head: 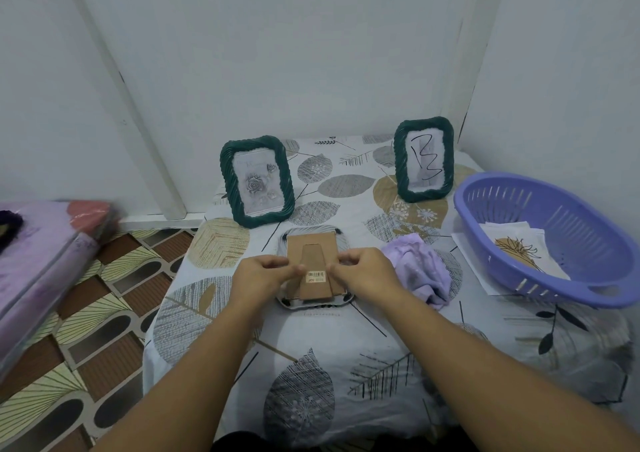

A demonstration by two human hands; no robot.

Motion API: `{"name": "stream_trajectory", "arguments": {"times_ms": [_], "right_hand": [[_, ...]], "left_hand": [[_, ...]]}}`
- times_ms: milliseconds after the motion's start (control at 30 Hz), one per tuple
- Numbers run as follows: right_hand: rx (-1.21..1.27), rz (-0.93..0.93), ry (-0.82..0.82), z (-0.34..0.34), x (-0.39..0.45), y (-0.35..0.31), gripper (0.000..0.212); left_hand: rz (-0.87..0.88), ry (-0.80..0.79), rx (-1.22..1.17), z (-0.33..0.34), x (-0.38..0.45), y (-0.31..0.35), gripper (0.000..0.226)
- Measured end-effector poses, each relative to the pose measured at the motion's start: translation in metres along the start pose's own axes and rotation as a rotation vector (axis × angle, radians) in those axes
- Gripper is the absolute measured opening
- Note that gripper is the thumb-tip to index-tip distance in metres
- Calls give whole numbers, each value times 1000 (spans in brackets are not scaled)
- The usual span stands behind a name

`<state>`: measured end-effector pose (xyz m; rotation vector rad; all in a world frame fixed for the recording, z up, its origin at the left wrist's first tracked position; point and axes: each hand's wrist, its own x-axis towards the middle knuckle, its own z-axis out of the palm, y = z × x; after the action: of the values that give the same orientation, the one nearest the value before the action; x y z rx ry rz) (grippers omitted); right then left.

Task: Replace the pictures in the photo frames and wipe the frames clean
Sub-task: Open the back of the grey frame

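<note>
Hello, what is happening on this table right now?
A person is working on a photo frame that lies face down on the table, cardboard back up. The left hand and right hand both pinch at the sides of the backing, seemingly at its clips. Two green frames stand behind: one with a rose picture, one marked "B". A purple cloth lies beside, and a purple basket holds spare pictures.

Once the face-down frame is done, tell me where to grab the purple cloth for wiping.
Pinch the purple cloth at its raised, crumpled top, coming straight down from above. It lies bunched in a loose heap on the table just right of the right hand, so the upper folds stand free to grip. The basket sits close on its right, so a side approach looks more cramped.
</note>
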<state>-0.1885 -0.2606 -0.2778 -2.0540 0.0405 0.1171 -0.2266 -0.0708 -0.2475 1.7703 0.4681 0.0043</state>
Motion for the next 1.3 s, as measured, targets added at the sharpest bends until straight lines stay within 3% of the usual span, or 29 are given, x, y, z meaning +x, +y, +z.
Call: {"name": "stream_trajectory", "arguments": {"times_ms": [300, 500, 700, 1033, 1200, 1300], "right_hand": [[162, 84, 1, 4, 1, 0, 34], [388, 159, -5, 7, 6, -3, 25], [441, 211, -16, 3, 3, -11, 17], [242, 154, 9, 13, 9, 8, 58], [8, 121, -5, 5, 0, -2, 53], [11, 122, -4, 2, -4, -4, 70]], "left_hand": [[-158, -22, -150, -3, 14, 2, 27], [-167, -24, -160, -2, 13, 3, 26], [-190, -16, -186, -3, 13, 7, 26], [-194, 26, -66, 2, 21, 10, 28], [-114, 73, -1, 9, 26, -2, 26], [-69, 92, 22, 9, 25, -7, 29]]}}
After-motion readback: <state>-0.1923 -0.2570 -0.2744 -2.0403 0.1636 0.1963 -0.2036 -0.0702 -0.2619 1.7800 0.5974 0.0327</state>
